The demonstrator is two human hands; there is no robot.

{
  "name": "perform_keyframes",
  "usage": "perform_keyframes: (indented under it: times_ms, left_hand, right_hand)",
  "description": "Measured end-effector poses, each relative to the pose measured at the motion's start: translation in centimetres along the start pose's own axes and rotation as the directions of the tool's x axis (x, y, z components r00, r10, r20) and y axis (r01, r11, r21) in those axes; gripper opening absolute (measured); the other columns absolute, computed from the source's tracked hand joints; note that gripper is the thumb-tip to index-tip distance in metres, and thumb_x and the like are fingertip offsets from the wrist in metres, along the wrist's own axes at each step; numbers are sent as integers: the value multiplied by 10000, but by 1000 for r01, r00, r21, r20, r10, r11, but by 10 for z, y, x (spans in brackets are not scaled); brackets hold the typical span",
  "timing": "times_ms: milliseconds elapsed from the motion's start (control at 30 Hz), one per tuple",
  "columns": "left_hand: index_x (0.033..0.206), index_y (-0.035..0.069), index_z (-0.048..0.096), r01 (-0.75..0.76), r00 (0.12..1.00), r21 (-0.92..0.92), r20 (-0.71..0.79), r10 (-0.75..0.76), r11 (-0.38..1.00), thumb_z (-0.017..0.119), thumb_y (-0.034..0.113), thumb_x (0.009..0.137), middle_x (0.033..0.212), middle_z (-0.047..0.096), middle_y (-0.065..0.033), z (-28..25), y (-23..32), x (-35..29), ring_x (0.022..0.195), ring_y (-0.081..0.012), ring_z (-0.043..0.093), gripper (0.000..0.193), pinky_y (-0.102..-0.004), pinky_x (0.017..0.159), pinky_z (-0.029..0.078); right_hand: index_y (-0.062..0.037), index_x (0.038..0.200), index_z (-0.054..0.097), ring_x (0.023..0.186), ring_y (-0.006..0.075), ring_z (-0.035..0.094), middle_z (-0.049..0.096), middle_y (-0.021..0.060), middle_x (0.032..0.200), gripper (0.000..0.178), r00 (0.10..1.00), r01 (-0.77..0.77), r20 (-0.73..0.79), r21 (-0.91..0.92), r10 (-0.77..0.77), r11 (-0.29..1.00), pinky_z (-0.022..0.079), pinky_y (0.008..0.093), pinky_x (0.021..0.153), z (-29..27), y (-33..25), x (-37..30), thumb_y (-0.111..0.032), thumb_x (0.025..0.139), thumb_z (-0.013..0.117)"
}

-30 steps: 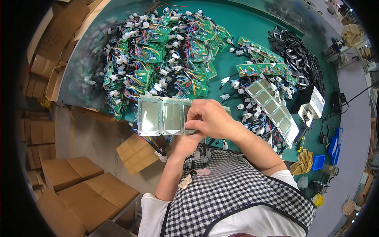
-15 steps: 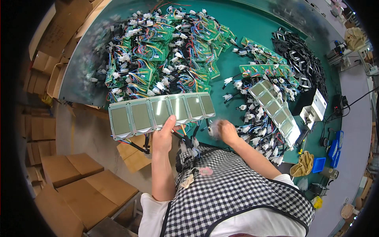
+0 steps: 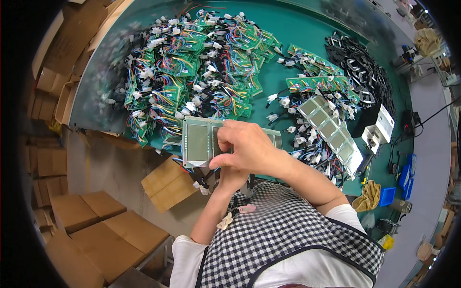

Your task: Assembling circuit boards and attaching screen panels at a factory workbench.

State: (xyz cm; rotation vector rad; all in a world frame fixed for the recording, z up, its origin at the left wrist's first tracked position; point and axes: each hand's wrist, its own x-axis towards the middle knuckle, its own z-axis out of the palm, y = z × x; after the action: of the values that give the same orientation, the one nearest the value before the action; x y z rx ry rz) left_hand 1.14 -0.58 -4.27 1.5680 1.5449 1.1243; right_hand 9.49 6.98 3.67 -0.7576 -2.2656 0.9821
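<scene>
In front of my apron, a long circuit-board strip with a row of grey display panels is held up, with wires and connectors hanging below it. My left hand grips its lower edge from beneath, partly hidden by the other hand. My right hand reaches across the strip's face, thumb and fingers bent together against a panel near its left end. What lies between those fingertips, if anything, is hidden. The right hand and wrist cover most of the middle panels.
Wired green boards are heaped on the green table. Another display strip lies on wired boards at right, beside black plastic frames and a white-and-black device. Cardboard boxes stand at left.
My right hand has moved left from beside the strip, where it held a blurred clear piece, onto the panels. The strip has shifted right, and my left hand has moved right with it.
</scene>
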Motion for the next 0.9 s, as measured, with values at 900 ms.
perform_keyframes:
  times_ms: [900]
  left_hand:
    - [1298,23,195,216,961,-65,192,-200,974,521,160,806,1320,264,-170,-8,-4,-9,1237,-279,250,606,-377,1002,214]
  right_hand:
    - [3,919,583,938,309,490,544,131,994,311,887,102,-427,-187,-175,977,375,409,838,20,15,-25,-81,625,642]
